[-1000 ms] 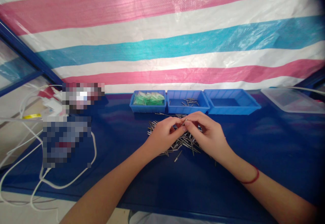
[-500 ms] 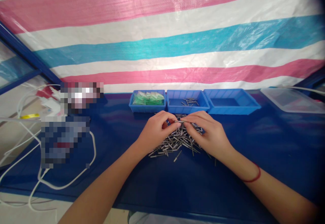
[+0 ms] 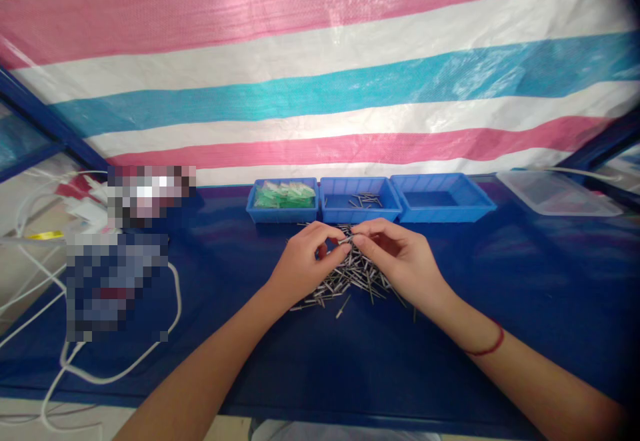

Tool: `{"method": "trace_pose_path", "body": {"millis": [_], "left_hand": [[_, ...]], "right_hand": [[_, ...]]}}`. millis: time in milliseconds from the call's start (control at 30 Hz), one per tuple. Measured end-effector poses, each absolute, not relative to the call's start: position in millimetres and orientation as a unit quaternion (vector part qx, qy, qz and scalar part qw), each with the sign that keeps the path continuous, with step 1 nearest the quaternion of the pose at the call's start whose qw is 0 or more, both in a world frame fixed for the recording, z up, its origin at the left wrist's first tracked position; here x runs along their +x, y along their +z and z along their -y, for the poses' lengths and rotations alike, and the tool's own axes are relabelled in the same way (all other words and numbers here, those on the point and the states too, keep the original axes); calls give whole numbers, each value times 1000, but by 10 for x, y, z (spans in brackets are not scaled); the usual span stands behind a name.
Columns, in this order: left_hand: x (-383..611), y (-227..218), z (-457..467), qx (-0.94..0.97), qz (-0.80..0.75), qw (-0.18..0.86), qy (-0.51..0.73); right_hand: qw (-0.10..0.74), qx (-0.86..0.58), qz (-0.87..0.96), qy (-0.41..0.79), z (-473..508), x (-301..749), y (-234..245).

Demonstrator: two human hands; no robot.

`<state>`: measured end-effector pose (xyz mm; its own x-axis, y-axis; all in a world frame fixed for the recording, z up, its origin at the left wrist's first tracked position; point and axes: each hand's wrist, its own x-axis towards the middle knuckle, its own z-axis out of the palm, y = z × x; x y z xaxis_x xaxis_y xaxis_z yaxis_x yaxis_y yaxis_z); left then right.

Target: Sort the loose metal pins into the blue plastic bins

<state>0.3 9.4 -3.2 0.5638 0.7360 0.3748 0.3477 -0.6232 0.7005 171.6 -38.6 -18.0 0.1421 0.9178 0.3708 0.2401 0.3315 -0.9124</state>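
Over a pile of metal blind rivets [image 3: 357,280] on the blue table, my two hands meet fingertip to fingertip. My left hand [image 3: 303,260] is closed in a pinch on a blind rivet [image 3: 347,239]. Thumb and forefinger of my right hand [image 3: 407,251] are closed on the same rivet from the other side. Fingertips cover most of that rivet. Just behind the hands, a blue bin [image 3: 357,215] holds several loose rivets [image 3: 367,200].
Left of that bin stands another blue bin [image 3: 283,216] with green and clear packets [image 3: 285,194]. A third blue bin [image 3: 445,215] is on the right, beside a translucent plastic lid or tray [image 3: 555,194]. White cables [image 3: 175,294] and blurred objects occupy the left. Striped sheeting [image 3: 320,101] hangs behind.
The view has shifted slightly, so the scene sits further left. My right fingers have moved closer around the rivet, covering more of it. Both hands stay over the pile.
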Motion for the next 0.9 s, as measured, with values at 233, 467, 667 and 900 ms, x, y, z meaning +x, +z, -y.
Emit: {"method": "trace_pose_path", "body": {"millis": [233,467,667,900], "left_hand": [[8,-29,-73,834,-312,269,367],[-18,-56,-145,824,-344,241,380],[-179,-102,-349,862,-374,168,298],[-297,-149,-477,933,-306,131,140]], "right_hand": [[548,-498,609,285,419,1728,-175],[489,-570,652,106,208,1866,-132],[414,-632,651,-67,-102,2068,-94],[426,-616,662,-15,139,1961,-152]]}}
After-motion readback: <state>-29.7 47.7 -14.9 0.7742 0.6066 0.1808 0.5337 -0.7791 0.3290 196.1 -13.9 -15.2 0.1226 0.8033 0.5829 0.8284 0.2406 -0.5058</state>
